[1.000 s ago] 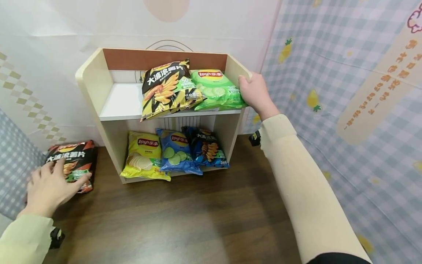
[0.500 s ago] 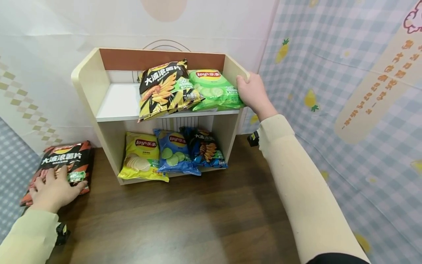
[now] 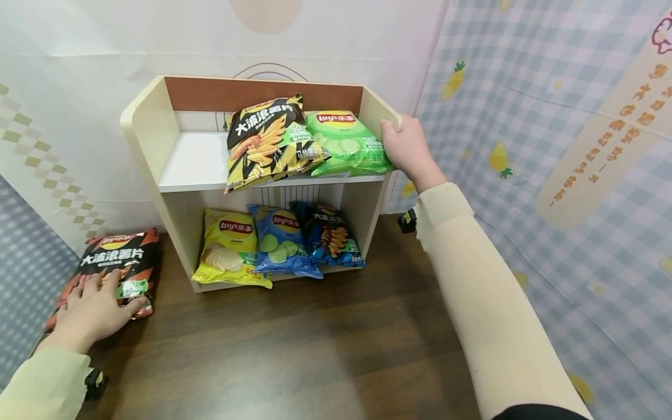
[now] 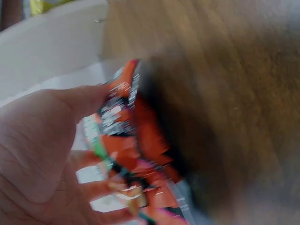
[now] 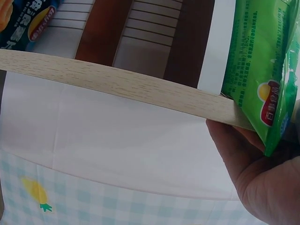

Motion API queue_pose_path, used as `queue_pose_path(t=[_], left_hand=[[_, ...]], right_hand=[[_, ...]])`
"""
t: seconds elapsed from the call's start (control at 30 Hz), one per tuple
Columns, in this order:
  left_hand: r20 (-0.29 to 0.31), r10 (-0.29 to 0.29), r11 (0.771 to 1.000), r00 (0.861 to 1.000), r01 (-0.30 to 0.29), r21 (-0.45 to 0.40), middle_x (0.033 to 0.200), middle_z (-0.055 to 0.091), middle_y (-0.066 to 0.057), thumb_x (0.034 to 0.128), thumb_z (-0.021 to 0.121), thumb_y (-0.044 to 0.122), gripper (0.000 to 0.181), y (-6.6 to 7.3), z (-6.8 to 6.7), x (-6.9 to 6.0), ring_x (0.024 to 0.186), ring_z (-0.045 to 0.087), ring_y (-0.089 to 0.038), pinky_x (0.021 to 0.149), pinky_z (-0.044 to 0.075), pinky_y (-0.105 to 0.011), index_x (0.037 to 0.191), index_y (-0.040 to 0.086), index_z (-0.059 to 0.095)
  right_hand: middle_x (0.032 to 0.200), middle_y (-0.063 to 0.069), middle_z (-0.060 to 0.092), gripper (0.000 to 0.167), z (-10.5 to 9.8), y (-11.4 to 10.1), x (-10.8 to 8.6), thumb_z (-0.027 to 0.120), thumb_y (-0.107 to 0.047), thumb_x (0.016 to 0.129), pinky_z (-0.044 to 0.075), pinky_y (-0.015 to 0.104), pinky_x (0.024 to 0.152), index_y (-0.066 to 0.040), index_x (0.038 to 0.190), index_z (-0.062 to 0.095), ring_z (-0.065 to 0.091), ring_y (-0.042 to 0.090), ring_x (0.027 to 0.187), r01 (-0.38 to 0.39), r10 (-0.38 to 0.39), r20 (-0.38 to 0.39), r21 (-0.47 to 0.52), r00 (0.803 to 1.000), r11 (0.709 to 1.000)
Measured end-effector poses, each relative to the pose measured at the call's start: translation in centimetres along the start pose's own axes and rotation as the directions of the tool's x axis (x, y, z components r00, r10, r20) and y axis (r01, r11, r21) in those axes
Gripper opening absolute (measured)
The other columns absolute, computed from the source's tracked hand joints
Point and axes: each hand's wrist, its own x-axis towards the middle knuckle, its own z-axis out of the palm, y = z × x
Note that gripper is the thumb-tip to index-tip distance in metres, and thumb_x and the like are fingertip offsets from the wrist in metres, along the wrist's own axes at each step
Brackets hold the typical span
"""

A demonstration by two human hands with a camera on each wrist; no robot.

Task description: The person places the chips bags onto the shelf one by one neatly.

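Observation:
My left hand lies spread over a red-and-black bag of potato chips on the table, left of the shelf. In the left wrist view, the thumb meets the edge of the red bag and the other fingers touch its face; this view is blurred. With my right hand I grip the front edge of the right side panel of the small two-tier shelf. Close beside that hand is a green bag of chips on the upper tier. The right wrist view shows the right thumb against the panel's edge.
A black-and-yellow chip bag overlaps the green one and overhangs the upper tier. Below stand a yellow bag, a blue bag and a dark-blue bag. A checked curtain hangs at the right, another at the left.
My left hand has come down and to the right onto the red-and-black bag, which has shifted slightly nearer to me. The right hand keeps its grip on the shelf.

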Motion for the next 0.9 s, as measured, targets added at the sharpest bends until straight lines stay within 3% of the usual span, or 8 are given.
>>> queue_pose_path(t=[0.23, 0.37, 0.5, 0.67, 0.8, 0.9], left_hand=[[0.107, 0.11, 0.99, 0.988, -0.118, 0.072, 0.129, 0.022, -0.051, 0.0899, 0.053, 0.061, 0.093, 1.5, -1.3, -1.3, 0.115, 0.021, -0.069, 0.083, 0.024, -0.078, 0.141, -0.013, 0.027], [0.108, 0.146, 0.986, 0.983, -0.154, 0.07, 0.119, 0.038, -0.05, 0.0926, 0.053, 0.055, 0.085, 1.9, -2.2, -1.6, 0.109, 0.038, -0.064, 0.082, 0.035, -0.071, 0.131, -0.019, 0.037], [0.044, 0.079, 0.996, 0.996, -0.08, 0.031, 0.106, 0.048, -0.047, 0.093, 0.052, 0.055, 0.085, 1.4, -3.1, -1.6, 0.093, 0.051, -0.059, 0.069, 0.043, -0.063, 0.123, -0.024, 0.038], [-0.07, -0.056, 0.998, 0.996, 0.057, 0.006, 0.103, 0.037, -0.052, 0.0897, 0.053, 0.06, 0.097, 0.0, -3.0, -1.6, 0.09, 0.041, -0.063, 0.07, 0.038, -0.066, 0.122, -0.029, 0.032], [-0.06, -0.125, 0.992, 0.99, 0.122, -0.039, 0.108, 0.029, -0.057, 0.0864, 0.054, 0.066, 0.111, -1.2, -2.8, -1.3, 0.097, 0.034, -0.067, 0.075, 0.036, -0.07, 0.127, -0.032, 0.022], [0.013, -0.186, 0.98, 0.982, 0.187, -0.065, 0.114, 0.024, -0.059, 0.0854, 0.051, 0.069, 0.12, -2.2, -2.8, -0.9, 0.1, 0.033, -0.068, 0.075, 0.038, -0.07, 0.13, -0.034, 0.009]], right_hand=[[0.112, 0.011, 0.065, 0.043, -0.1, 0.0, 0.0, 0.043, -0.033, 0.101, 0.046, 0.029, 0.079, -0.001, 0.124, 0.061, 0.058, 0.018, 0.087, 0.001, -0.001, -0.002, 0.003, 1.0, 1.0], [0.113, 0.011, 0.065, 0.043, -0.2, 0.1, 0.0, 0.043, -0.032, 0.101, 0.047, 0.03, 0.081, -0.001, 0.123, 0.061, 0.058, 0.018, 0.089, 0.01, -0.01, -0.004, -0.008, 1.0, 1.0], [0.116, 0.011, 0.064, 0.043, -0.2, 0.1, 0.0, 0.043, -0.032, 0.101, 0.046, 0.03, 0.084, -0.002, 0.126, 0.06, 0.058, 0.018, 0.094, 0.008, -0.008, 0.0, -0.01, 1.0, 1.0], [0.117, 0.012, 0.064, 0.043, -0.1, 0.0, 0.0, 0.042, -0.032, 0.101, 0.046, 0.03, 0.085, -0.002, 0.127, 0.06, 0.058, 0.017, 0.095, 0.016, -0.016, -0.001, -0.018, 1.0, 1.0], [0.117, 0.012, 0.065, 0.043, -0.1, 0.0, 0.0, 0.042, -0.031, 0.101, 0.046, 0.03, 0.086, -0.001, 0.127, 0.06, 0.058, 0.017, 0.096, 0.029, -0.029, -0.007, -0.021, 1.0, 0.999], [0.116, 0.012, 0.065, 0.043, -0.1, 0.0, 0.0, 0.042, -0.031, 0.101, 0.046, 0.03, 0.086, -0.001, 0.126, 0.061, 0.058, 0.017, 0.096, 0.034, -0.034, -0.014, -0.023, 0.999, 0.999]])
